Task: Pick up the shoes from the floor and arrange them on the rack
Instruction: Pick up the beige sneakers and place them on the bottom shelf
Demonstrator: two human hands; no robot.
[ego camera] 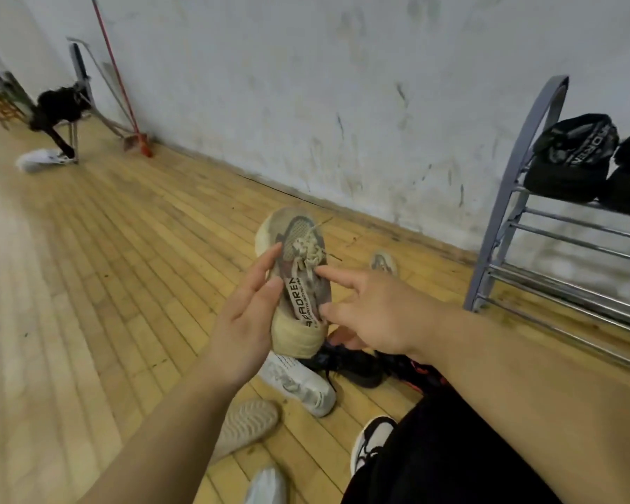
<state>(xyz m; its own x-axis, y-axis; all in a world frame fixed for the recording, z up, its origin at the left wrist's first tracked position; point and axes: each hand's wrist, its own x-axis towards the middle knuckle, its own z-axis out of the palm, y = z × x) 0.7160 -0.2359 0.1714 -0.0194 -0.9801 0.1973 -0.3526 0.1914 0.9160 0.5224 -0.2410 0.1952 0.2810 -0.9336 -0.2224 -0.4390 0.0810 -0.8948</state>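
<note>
Beige sneaker (299,285) is held up over the floor (124,249), toe pointing away, left of the rack (506,227). Left hand (241,321) fingers are straight, pressed on its side; right hand (375,314) thumb and lower fingers clamp the heel, index on the laces. White shoe (299,383) lies below; black shoes (571,158) are on the rack's top shelf.

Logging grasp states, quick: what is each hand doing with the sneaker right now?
Left hand: open, straight fingers against the side of the beige sneaker.
Right hand: grips the beige sneaker at its heel, index finger out on the laces.
</note>
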